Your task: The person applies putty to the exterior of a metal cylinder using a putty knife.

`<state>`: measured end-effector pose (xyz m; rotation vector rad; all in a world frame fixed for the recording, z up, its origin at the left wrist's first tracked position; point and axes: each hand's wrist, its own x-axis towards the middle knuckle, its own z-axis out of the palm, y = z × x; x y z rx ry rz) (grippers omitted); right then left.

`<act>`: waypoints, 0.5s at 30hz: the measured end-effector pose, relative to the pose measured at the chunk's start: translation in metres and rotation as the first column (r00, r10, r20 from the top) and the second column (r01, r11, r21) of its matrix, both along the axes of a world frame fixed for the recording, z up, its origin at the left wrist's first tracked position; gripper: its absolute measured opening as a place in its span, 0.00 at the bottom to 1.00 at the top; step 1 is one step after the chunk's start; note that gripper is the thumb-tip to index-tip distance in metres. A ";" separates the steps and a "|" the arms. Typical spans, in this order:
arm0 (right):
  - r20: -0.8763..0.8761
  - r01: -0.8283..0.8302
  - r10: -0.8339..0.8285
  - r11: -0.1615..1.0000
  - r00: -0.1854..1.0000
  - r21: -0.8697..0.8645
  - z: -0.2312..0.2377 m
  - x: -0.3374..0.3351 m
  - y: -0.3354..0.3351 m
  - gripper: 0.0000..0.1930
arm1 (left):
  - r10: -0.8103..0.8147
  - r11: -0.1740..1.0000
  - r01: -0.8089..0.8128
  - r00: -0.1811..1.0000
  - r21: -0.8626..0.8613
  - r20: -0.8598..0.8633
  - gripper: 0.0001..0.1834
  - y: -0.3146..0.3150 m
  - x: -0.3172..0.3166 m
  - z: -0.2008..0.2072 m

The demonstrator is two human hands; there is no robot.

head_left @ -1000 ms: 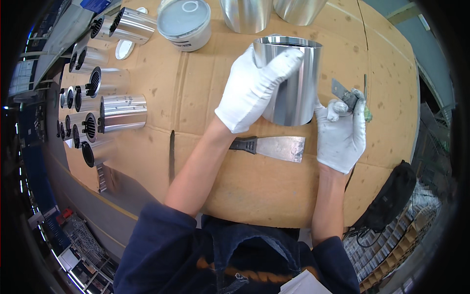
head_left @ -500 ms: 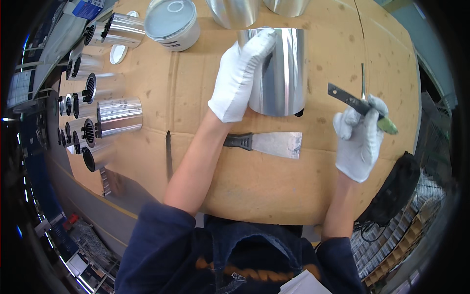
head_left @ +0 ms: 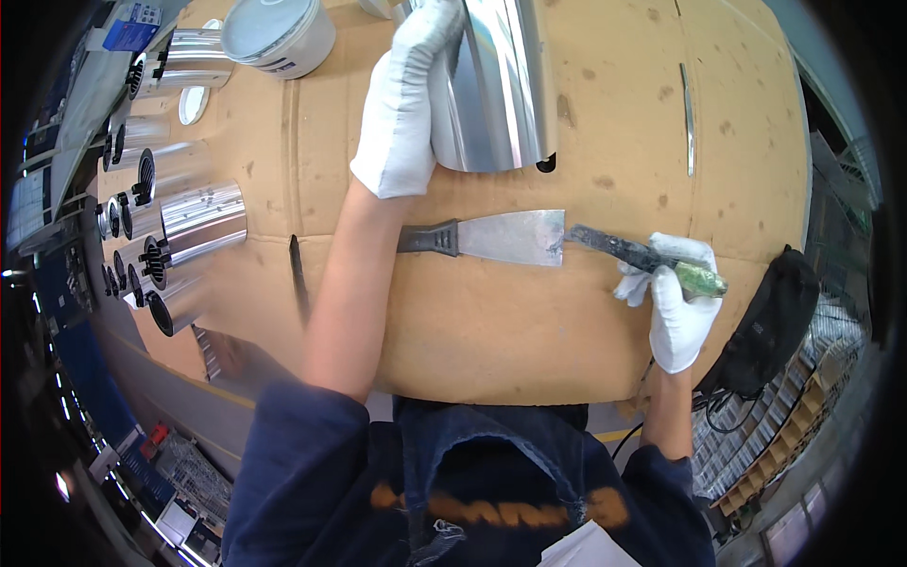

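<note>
My left hand [head_left: 402, 104], in a white glove, is closed on a shiny metal cylinder [head_left: 496, 94] in the far middle, thumb along its upper left side. The cylinder leans, and a small black piece [head_left: 546, 163] shows at its lower right. In my gloved right hand [head_left: 675, 302] is a flat dark bar tool [head_left: 614, 248] with a green end [head_left: 701, 280]; its dark tip points left. That tip is close to the blade of a putty knife [head_left: 510, 237], which lies on the cardboard with its black handle to the left, partly behind my left forearm.
Brown cardboard [head_left: 472, 340] covers the table. A lidded white bucket [head_left: 302, 47] stands far left, with several metal cylinders [head_left: 203, 222] with black fittings along the left edge. A thin metal strip [head_left: 689, 118] lies at the right, and a black bag [head_left: 770, 321] hangs by the right edge.
My left hand has raised and tilted the cylinder away from me. My right hand has come nearer to me, and its tool now points at the putty knife blade. The whole view has shifted slightly.
</note>
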<state>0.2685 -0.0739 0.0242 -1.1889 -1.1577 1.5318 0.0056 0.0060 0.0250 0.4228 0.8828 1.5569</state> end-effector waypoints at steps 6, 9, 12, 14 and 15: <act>0.064 -0.025 0.027 0.999 0.998 -0.029 -0.001 0.004 -0.010 0.14 | -0.009 1.000 0.010 1.000 0.017 -0.022 0.17 0.000 0.000 -0.005; 0.059 -0.038 0.040 0.999 0.997 -0.023 -0.001 0.002 -0.010 0.12 | -0.008 1.000 0.008 1.000 0.026 -0.017 0.17 -0.001 -0.001 -0.005; 0.092 -0.035 0.038 0.999 0.995 -0.033 -0.002 0.001 -0.010 0.12 | -0.004 1.000 0.004 1.000 0.022 0.002 0.17 -0.001 -0.001 -0.004; 0.092 -0.030 0.035 0.998 0.995 -0.059 -0.002 0.002 -0.010 0.12 | -0.011 0.999 0.011 1.000 0.030 0.007 0.17 -0.001 -0.001 -0.004; 0.093 -0.030 0.036 0.998 0.995 -0.059 -0.002 0.002 -0.009 0.12 | -0.011 1.000 0.010 1.000 0.030 0.008 0.17 -0.001 -0.001 -0.005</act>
